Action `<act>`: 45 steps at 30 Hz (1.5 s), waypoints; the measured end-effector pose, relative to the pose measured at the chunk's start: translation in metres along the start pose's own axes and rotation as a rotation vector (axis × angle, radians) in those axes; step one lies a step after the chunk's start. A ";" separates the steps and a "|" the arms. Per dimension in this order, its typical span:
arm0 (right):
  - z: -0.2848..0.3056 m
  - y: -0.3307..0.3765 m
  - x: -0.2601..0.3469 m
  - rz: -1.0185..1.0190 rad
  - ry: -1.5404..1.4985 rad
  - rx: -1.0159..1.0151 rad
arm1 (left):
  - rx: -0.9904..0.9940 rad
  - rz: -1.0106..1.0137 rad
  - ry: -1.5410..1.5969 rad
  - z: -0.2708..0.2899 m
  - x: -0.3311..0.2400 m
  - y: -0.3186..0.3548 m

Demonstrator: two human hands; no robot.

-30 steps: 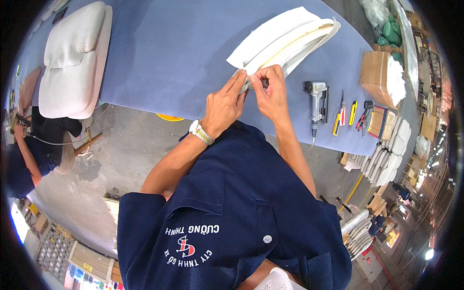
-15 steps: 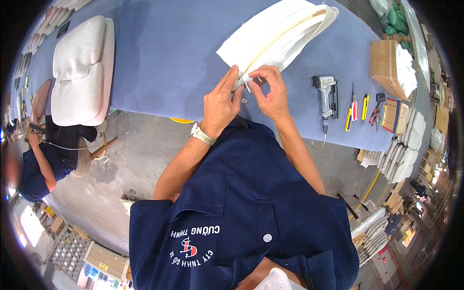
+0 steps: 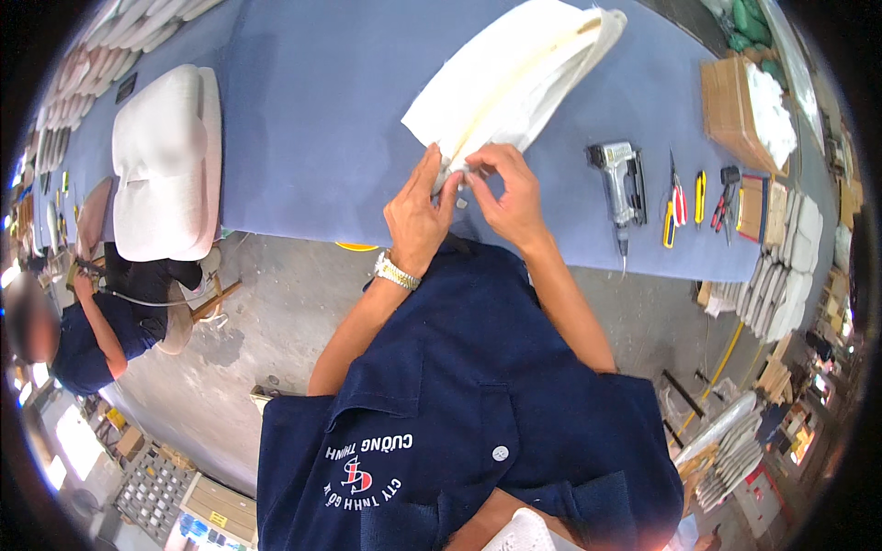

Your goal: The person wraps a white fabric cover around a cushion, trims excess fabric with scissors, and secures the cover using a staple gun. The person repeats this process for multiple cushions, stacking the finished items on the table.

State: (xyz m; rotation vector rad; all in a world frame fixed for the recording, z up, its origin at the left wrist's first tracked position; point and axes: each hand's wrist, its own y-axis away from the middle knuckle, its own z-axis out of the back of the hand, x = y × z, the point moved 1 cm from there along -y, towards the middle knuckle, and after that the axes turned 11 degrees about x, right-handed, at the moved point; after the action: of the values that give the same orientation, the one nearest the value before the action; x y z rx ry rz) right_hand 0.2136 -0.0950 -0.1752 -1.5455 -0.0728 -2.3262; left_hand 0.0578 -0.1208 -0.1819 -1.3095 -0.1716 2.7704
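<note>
A long, curved piece wrapped in white fabric (image 3: pixel 501 78), with a yellowish strip along its length, lies on the blue table (image 3: pixel 312 119). My left hand (image 3: pixel 418 213) is closed on its near end, wearing a metal watch. Thumb and fingers of my right hand (image 3: pixel 507 195) pinch at the same end, next to the left thumb. The bit of fabric between the fingertips is mostly hidden. Just below the fingertips a small white scrap (image 3: pixel 461 203) rests on the table.
On the right lie a staple gun (image 3: pixel 617 184), red-handled pliers (image 3: pixel 678 202), yellow cutters (image 3: pixel 700 197) and a cardboard box (image 3: pixel 735 110) of white stuffing. Beige cushions (image 3: pixel 165 165) lie at the left. A co-worker (image 3: pixel 101 331) sits beyond the table's left edge.
My right fingers have drawn in closer to the left thumb at the fabric's end; the white flap they pinched upright shows less. The whole view has shifted slightly.
</note>
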 end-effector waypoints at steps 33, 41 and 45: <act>0.146 0.077 -0.084 -0.620 -0.467 -0.398 | -0.060 0.028 -0.158 -0.024 0.024 0.024; 0.086 0.039 0.036 -0.357 -0.114 0.072 | -0.073 0.156 -0.008 -0.008 0.010 0.022; 0.065 0.032 0.039 -0.260 -0.107 0.150 | -0.145 0.013 -0.016 -0.011 0.017 0.016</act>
State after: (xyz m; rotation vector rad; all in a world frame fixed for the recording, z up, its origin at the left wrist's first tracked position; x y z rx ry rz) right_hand 0.2678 -0.1200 -0.1179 -1.6676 -0.4904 -2.3622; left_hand 0.0551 -0.1344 -0.2039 -1.3236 -0.3719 2.8271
